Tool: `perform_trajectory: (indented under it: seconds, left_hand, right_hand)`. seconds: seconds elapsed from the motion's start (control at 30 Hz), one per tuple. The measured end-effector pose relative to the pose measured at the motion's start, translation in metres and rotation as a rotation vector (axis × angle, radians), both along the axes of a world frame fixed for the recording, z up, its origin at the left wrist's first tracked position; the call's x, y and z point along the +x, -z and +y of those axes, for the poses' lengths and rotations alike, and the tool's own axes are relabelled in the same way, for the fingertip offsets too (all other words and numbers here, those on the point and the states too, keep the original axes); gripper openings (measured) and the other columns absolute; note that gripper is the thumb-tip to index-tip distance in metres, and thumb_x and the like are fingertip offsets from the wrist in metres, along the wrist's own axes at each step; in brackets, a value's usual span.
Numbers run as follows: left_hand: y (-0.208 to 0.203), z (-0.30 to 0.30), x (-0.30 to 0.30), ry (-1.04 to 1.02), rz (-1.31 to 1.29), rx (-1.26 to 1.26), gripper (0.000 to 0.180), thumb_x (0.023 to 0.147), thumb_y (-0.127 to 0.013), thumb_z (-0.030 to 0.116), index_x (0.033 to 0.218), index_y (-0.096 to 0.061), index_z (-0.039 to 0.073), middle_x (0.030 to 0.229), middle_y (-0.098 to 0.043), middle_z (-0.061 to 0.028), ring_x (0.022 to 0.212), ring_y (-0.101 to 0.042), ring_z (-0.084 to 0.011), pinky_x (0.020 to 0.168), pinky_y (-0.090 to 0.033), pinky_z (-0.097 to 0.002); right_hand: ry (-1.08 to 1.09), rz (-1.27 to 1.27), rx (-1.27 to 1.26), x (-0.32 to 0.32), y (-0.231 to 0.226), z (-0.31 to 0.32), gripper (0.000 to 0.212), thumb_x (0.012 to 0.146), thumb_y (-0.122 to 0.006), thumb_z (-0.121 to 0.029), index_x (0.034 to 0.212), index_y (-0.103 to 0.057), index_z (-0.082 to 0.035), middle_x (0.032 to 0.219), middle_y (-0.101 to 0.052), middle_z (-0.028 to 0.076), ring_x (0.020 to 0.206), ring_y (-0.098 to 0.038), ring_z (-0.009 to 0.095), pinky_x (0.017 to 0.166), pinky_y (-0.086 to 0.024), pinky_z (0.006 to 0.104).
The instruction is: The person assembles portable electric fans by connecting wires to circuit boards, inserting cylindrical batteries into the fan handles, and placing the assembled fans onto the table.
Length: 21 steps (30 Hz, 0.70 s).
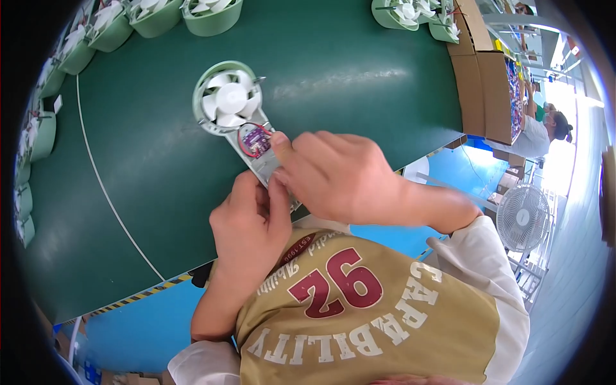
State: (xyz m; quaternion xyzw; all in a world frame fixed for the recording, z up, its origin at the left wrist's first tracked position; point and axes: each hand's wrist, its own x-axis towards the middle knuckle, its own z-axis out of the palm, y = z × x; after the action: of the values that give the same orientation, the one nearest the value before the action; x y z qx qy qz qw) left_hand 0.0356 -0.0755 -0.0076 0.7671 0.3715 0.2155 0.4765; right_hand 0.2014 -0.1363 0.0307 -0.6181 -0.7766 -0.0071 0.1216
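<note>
A small handheld fan [232, 97] with white blades and a pale green round housing lies angled in front of me, its handle toward my body. Inside the opened handle sits a purple circuit board [256, 142] with red and dark wires. My left hand [253, 215] grips the lower part of the handle, fingers closed round it. Over the handle from the right, my right hand [340, 173] is closed, thumb and fingertips at the edge beside the board. Whether a small part is pinched there is hidden. The handle's lower end is covered by both hands.
Several similar green fan housings [215, 16] line the far left of the green table [147, 128]; more fan units [401, 13] stand at the far right. Cardboard boxes [471, 90] border the right edge. Beyond are a standing fan [523, 217] and another person [542, 135].
</note>
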Motion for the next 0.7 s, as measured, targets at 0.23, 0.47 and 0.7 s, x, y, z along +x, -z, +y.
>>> perform_trajectory:
  seconds: [0.23,0.47,0.7]
  left_hand:
    - [-0.007,0.006,-0.004,-0.09,-0.109,-0.423,0.013,0.096,-0.065,0.01,0.101,-0.062,-0.002,0.069,-0.065,-0.0039,0.05,-0.058,-0.0064,0.046,-0.042,-0.0231]
    - [-0.021,0.011,-0.005,-0.037,-0.219,-0.869,0.026,0.105,-0.052,0.016,0.12,-0.06,-0.004,0.084,-0.067,-0.0051,0.052,-0.056,-0.005,0.042,-0.038,-0.0208]
    - [-0.017,0.005,-0.003,-0.064,-0.236,-0.837,0.026,0.105,-0.052,0.014,0.122,-0.06,-0.004,0.086,-0.068,-0.0053,0.053,-0.056,-0.0046,0.042,-0.038,-0.0194]
  right_hand:
    - [0.387,0.907,-0.29,0.001,-0.017,-0.017,0.049,0.081,-0.076,0.002,0.128,-0.061,-0.002,0.102,-0.058,0.01,0.092,-0.063,0.018,0.075,-0.055,0.0292]
    - [0.601,1.096,-0.42,0.003,-0.019,-0.031,0.037,0.084,-0.077,-0.002,0.118,-0.066,0.002,0.097,-0.068,0.007,0.085,-0.065,0.012,0.075,-0.054,0.0257]
    - [0.711,1.395,-0.559,0.005,-0.03,-0.029,0.027,0.093,-0.069,-0.008,0.117,-0.067,0.003,0.093,-0.07,0.004,0.074,-0.061,0.007,0.065,-0.049,0.0208]
